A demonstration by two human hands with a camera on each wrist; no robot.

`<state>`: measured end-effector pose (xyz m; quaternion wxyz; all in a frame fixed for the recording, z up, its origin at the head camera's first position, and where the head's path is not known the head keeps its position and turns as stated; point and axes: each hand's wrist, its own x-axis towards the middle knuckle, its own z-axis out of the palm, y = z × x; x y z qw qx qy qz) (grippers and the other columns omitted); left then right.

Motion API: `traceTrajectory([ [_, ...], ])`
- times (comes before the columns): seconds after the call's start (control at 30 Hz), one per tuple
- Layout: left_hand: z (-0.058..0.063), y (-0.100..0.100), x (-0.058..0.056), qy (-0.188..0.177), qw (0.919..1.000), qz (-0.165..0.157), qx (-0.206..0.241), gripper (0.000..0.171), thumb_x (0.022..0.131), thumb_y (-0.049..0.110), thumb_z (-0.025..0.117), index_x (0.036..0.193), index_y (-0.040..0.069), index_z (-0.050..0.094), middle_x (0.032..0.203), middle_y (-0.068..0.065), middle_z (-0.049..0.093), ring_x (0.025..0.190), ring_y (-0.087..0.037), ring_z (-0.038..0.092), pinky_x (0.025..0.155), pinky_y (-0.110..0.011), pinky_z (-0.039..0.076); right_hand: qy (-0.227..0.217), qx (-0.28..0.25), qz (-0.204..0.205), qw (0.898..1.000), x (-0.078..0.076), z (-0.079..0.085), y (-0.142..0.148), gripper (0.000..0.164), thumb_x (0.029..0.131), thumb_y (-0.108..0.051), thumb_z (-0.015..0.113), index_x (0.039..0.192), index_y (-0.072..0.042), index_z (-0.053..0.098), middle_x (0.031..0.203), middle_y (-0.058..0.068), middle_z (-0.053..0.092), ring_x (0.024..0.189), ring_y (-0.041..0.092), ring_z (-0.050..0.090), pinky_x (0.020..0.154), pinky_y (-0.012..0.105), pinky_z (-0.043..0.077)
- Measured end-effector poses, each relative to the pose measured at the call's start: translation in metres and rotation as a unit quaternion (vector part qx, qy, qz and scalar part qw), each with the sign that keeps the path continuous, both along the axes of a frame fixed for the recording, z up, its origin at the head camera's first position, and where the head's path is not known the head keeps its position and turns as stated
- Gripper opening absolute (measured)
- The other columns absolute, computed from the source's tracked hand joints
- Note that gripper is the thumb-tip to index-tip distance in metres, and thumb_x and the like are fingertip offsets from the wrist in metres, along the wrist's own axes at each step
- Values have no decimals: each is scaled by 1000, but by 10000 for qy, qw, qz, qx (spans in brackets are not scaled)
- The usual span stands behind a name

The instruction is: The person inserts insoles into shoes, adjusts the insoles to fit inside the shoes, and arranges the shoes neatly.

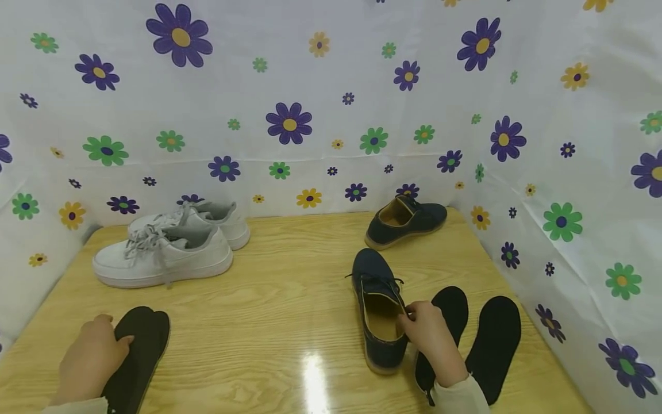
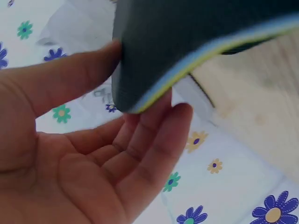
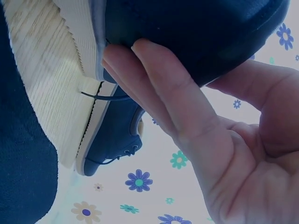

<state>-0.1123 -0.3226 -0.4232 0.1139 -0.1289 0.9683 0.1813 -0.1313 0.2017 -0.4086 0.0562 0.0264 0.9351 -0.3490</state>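
The near navy shoe (image 1: 383,313), taken as landmark, stands toe-away on the wooden tabletop (image 1: 248,345). The right hand (image 1: 428,333) grips the right side of its collar near the heel. Well to the shoe's left, the left hand (image 1: 93,359) pinches overlapping dark insoles (image 1: 148,336) between thumb and fingers. Two black insoles (image 1: 495,345) lie to the shoe's right; a second navy shoe (image 1: 421,221) stands beyond it, white sneakers (image 1: 165,261) beyond and left.

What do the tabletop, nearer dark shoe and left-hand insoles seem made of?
Tabletop: wood or laminate, glossy; grain and bright reflection.
Dark shoe: perhaps leather or imitation; smooth, faint sheen.
Insoles: possibly foam, matte black top; blue and yellow edge bands.
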Motion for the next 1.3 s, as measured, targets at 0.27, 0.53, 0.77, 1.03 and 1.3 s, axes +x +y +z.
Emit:
traceTrajectory([
  [0.27, 28, 13, 8, 473, 9977, -394, 288, 38, 95, 15, 56, 109, -20, 52, 86, -19, 60, 70, -25, 57, 59, -41, 47, -82, 172, 171, 9997, -2, 5, -3, 25, 92, -8, 60, 105, 12, 65, 78, 10, 66, 62, 17, 60, 55, 33, 49],
  [0.53, 49, 39, 17, 1680, 9832, -672, 220, 29, 93, 11, 60, 104, -16, 55, 82, -14, 62, 69, -27, 58, 58, -42, 46, -300, 674, 464, 9962, 2, 33, 3, 44, 95, -22, 59, 118, 15, 58, 95, 19, 68, 82, 29, 66, 69, 43, 54],
  [0.77, 58, 61, 21, 2629, 9618, -734, 224, 20, 87, 5, 67, 97, -11, 59, 76, -9, 61, 64, -23, 57, 56, -37, 42, 92, 638, 850, 9943, 10, 76, 7, 46, 96, -28, 58, 125, 8, 56, 101, 14, 68, 86, 26, 66, 74, 45, 53],
  [1.03, 61, 80, 15, 2831, 9544, -748, 577, 18, 89, 5, 65, 99, -9, 60, 81, -14, 65, 71, -29, 62, 61, -43, 49, 551, -355, 2257, 9720, 21, 102, -7, 48, 97, -35, 56, 133, -4, 55, 130, 13, 58, 110, 29, 61, 91, 48, 49],
  [1.3, 67, 105, 3, 3288, 9312, -360, 1528, 19, 90, 10, 66, 102, -5, 61, 88, -13, 64, 71, 0, 54, 61, -14, 45, 1503, -1198, 2856, 9389, 21, 95, -30, 36, 97, -25, 57, 127, -6, 60, 121, 4, 64, 105, 17, 63, 87, 35, 52],
])
